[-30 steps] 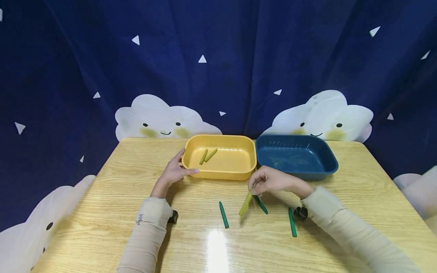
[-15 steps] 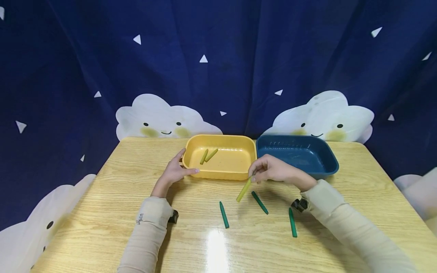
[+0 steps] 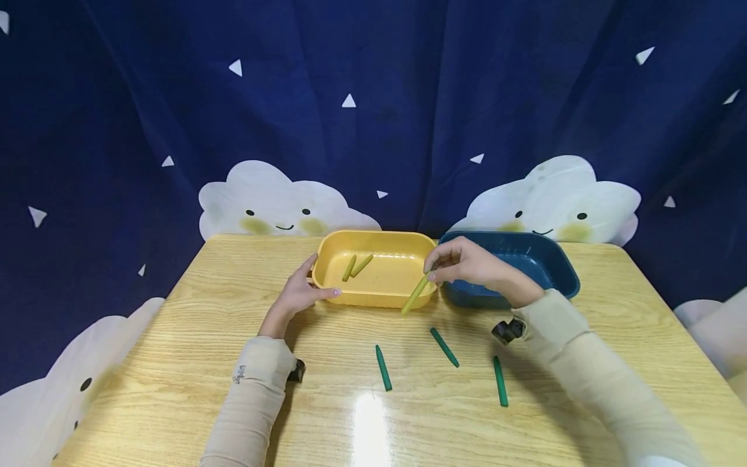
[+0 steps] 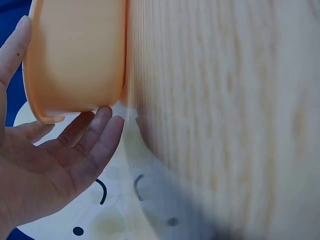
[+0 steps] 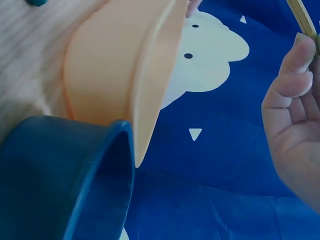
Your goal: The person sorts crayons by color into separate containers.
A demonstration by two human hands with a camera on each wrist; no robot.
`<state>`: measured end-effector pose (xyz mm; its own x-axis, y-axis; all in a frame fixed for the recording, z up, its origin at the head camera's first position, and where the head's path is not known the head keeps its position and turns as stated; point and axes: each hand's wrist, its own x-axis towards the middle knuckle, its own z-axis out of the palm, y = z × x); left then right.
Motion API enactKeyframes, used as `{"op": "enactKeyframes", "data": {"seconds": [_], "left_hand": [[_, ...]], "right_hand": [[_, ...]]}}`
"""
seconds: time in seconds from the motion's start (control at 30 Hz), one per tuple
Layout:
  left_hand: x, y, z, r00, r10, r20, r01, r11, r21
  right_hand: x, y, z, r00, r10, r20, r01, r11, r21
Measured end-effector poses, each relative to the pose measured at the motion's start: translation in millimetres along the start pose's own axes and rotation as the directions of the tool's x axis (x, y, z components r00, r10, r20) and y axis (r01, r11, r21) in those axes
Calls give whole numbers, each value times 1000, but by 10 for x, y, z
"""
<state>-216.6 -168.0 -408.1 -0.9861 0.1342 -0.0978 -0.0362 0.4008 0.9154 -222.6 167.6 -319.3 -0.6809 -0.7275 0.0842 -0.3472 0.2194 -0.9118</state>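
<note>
Head view: both hands work at a wooden table [image 3: 327, 421] before a dark blue curtain [image 3: 391, 143] printed with white clouds [image 3: 274, 201].
Right hand [image 3: 463, 263]: raised off the table, in front of the blue bin [image 3: 537, 263]; thumb and fingertips pinch one end of a yellow crayon [image 3: 414, 296].
Yellow crayon: in the air, slanting down and toward the left; it overlaps the front right corner of the yellow bin [image 3: 367, 300] in this view. Whether it is above the rim or nearer the person cannot be told.
Left hand [image 3: 297, 293]: unclenched, spread against the left end of the yellow bin, thumb along the front side, touching it.
Yellow bin: stands just beside the blue bin at the far edge of the table; two other yellow crayons [image 3: 362, 265] lie close together on its floor, toward the left.
Green crayons: three lie apart on the table, nearer the person than the bins: a left green crayon [image 3: 383, 368], a middle green crayon [image 3: 445, 347] and a right green crayon [image 3: 500, 381].
Wrists: each pale sleeve [image 3: 251, 402] has a black device [image 3: 296, 370] at its cuff.
Right wrist view: the pinched crayon is partly cut off by the frame edge.
</note>
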Motion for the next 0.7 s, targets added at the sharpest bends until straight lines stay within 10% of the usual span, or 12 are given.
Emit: {"op": "enactKeyframes", "data": {"seconds": [0.7], "left_hand": [[-41,76,-10,1000,3,6,-3,1000,-19]], "right_hand": [[329,-163,-265,982,-55,-183,82,986,142]]}}
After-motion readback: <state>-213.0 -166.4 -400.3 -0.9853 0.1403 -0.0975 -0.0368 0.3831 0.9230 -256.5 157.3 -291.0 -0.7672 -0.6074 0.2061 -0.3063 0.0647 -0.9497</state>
